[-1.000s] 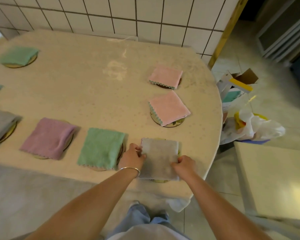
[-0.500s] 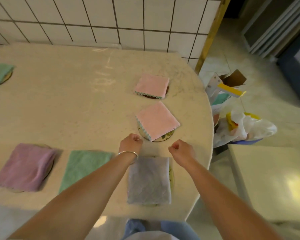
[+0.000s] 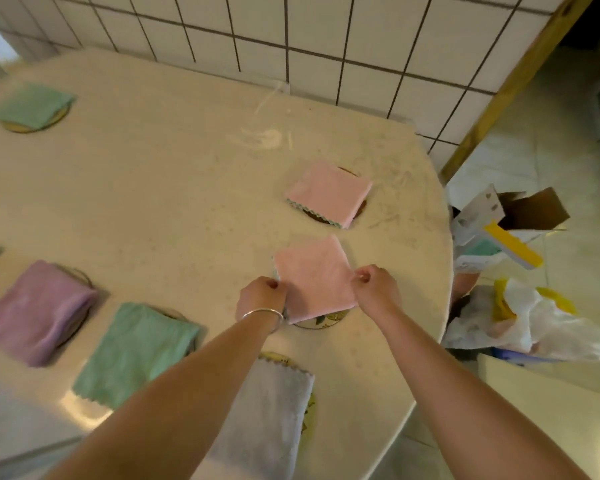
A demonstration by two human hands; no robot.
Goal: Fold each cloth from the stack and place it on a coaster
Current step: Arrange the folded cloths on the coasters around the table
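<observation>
Two hands meet at the near pink cloth (image 3: 314, 277), at centre frame. The left hand (image 3: 261, 297), with a metal bangle (image 3: 262, 312) on its wrist, has its fingers curled round the cloth's left edge. The right hand (image 3: 376, 287) pinches the cloth's right corner between curled fingers and thumb. This folded cloth lies tilted on a patterned coaster (image 3: 321, 320), whose rim shows below the cloth's lower edge.

A second pink cloth (image 3: 328, 192) lies folded on a dark coaster (image 3: 326, 218), above the first and apart from it. A grey cloth (image 3: 269, 414) lies folded on a patterned coaster at lower centre, partly hidden by the left forearm. A green cloth (image 3: 134, 351) lies at lower left on a coaster of which only a sliver of rim shows. A purple cloth (image 3: 37, 311) lies just left of it, also on a coaster. Another green cloth (image 3: 32, 105) sits on a coaster at upper left.

All items rest on a cream worktop (image 3: 174, 188) against a white tiled wall (image 3: 326, 39). At right of frame, on the floor, stand an open cardboard box (image 3: 530, 211) and a white plastic bag (image 3: 534, 323).
</observation>
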